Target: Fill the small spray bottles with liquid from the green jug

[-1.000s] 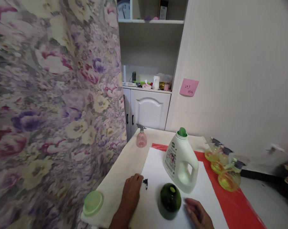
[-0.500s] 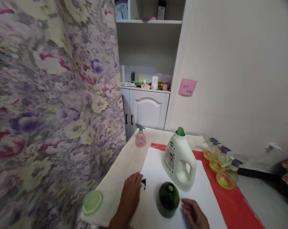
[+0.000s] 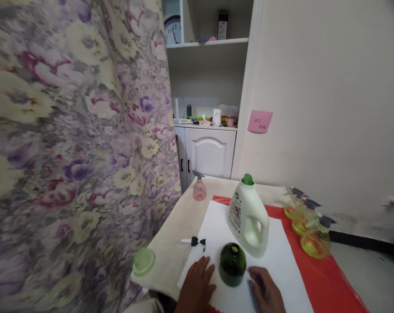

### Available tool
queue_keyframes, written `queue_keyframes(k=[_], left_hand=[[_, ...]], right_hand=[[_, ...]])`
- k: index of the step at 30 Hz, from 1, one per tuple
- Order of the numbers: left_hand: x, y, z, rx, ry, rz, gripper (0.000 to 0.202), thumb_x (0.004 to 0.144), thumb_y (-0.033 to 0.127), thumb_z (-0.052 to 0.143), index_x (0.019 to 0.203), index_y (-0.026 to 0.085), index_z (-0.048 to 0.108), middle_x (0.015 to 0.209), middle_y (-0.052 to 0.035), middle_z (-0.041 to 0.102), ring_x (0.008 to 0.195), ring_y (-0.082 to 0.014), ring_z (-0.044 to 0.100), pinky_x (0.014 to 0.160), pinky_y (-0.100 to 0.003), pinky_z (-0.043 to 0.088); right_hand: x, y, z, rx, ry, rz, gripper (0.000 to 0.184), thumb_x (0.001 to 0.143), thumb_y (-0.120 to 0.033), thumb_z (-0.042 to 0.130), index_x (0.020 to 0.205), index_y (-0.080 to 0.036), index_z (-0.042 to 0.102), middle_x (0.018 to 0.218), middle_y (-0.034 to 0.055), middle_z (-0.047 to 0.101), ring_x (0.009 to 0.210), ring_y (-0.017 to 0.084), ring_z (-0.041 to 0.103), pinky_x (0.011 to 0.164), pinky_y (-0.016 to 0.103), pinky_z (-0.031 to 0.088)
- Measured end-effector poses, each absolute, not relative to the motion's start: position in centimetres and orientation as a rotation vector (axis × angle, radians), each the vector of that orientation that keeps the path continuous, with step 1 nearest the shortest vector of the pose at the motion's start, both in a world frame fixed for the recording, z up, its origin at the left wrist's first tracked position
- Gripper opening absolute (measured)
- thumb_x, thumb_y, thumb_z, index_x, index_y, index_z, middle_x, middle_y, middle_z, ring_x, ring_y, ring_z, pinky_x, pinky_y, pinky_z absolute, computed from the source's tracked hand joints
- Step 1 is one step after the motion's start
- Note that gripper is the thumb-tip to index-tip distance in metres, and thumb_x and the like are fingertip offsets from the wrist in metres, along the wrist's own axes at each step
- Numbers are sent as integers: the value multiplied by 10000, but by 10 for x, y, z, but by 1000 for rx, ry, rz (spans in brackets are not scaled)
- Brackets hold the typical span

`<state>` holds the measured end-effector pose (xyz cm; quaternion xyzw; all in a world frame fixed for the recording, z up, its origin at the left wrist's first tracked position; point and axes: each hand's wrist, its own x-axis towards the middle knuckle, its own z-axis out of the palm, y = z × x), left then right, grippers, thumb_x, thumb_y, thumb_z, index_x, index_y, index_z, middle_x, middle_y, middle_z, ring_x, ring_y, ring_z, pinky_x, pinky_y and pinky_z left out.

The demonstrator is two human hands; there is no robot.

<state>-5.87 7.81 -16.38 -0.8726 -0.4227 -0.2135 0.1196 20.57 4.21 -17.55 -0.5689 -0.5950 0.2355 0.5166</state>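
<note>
A dark green, rounded bottle (image 3: 232, 264) with a small light opening on top stands on the white sheet between my hands. My left hand (image 3: 198, 282) is to its left, fingers stretched out, holding nothing. On the bottle's right side, my right hand (image 3: 266, 288) rests with loosely bent fingers, close to the glassy surface; whether a fingertip touches it, I cannot tell. A black pump head (image 3: 195, 241) with a pale stem lies on its side beyond my left hand. Behind the green bottle stands a large pale green jug (image 3: 249, 217) with a handle and a darker green piece in its mouth.
A light green cap (image 3: 143, 261) lies at the table's left edge. At the far left corner stands a pink spray bottle (image 3: 199, 190). Several yellow-filled spray bottles (image 3: 315, 242) line the right side on a red sheet (image 3: 327, 282). A flowered curtain (image 3: 86, 174) hangs at left.
My left hand has moved away from the pump head, nearer to me and toward the green bottle. The pump head now shows fully. The camera view has shifted slightly.
</note>
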Motion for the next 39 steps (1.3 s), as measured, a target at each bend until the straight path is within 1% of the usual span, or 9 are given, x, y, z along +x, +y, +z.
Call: queue_keyframes(k=[5,11,15,18,24,28,33,36,39], left_hand=[[-72,68,-166,-2498,-1348,-545,523,814,182,634,1316,293,542,1393,-78,586,1231,-290,588,953,-502,550],[-69,53,-164,-2437,-1411,-545,450,882,167,532,1319,276,548,1402,-80,578,1262,-266,562,980,-489,525],[-60,37,-164,-2515,-1277,-547,488,898,225,542,1377,288,478,1438,-61,541,1293,-246,531,1013,-446,501],[-59,29,-169,-2538,-1231,-535,527,870,248,587,1380,305,468,1428,-51,555,1281,-247,543,1027,-423,484],[-32,16,-186,-2498,-1102,-652,552,823,167,563,1362,247,475,1374,-68,611,1230,-241,585,986,-369,500],[2,9,-199,-2560,-910,-708,596,751,78,563,1319,246,501,1332,-49,647,1200,-228,599,976,-335,487],[18,10,-205,-2610,-858,-754,614,705,46,556,1280,257,513,1274,-56,685,1147,-229,634,929,-335,522],[34,7,-192,-2712,-813,-705,664,704,22,533,1327,242,466,1356,-75,625,1228,-232,583,977,-345,510],[65,3,-175,-2859,-784,-651,714,688,6,529,1358,230,430,1450,-103,528,1332,-262,481,1045,-413,468]], right_hand=[[215,27,-192,-1310,-1788,148,373,806,-170,578,1167,-262,608,1210,89,670,1123,242,649,955,365,565],[227,-16,-208,-1293,-1734,15,398,807,-92,504,1149,-269,606,1152,89,685,1102,243,640,940,414,568],[251,-39,-209,-1285,-1845,15,459,764,-42,515,1159,-254,611,1171,92,698,1109,234,652,938,370,570],[264,-51,-213,-1330,-1832,24,416,778,-79,531,1137,-255,644,1157,89,717,1097,236,667,927,360,578],[290,-70,-210,-1576,-1565,76,297,866,-258,484,1080,-240,689,1173,125,700,1103,277,653,946,448,553],[317,-74,-193,-1701,-1523,173,297,874,-340,525,1098,-205,665,1092,128,717,1052,263,674,936,417,558],[329,-74,-182,-1784,-1421,266,287,858,-377,522,1026,-186,654,993,123,722,948,260,703,870,389,569],[322,-79,-187,-1815,-1350,270,300,869,-418,491,1009,-193,632,937,117,734,860,260,715,796,388,576],[311,-86,-193,-1812,-1203,301,340,856,-507,470,967,-219,611,845,90,750,764,274,722,726,399,567]])
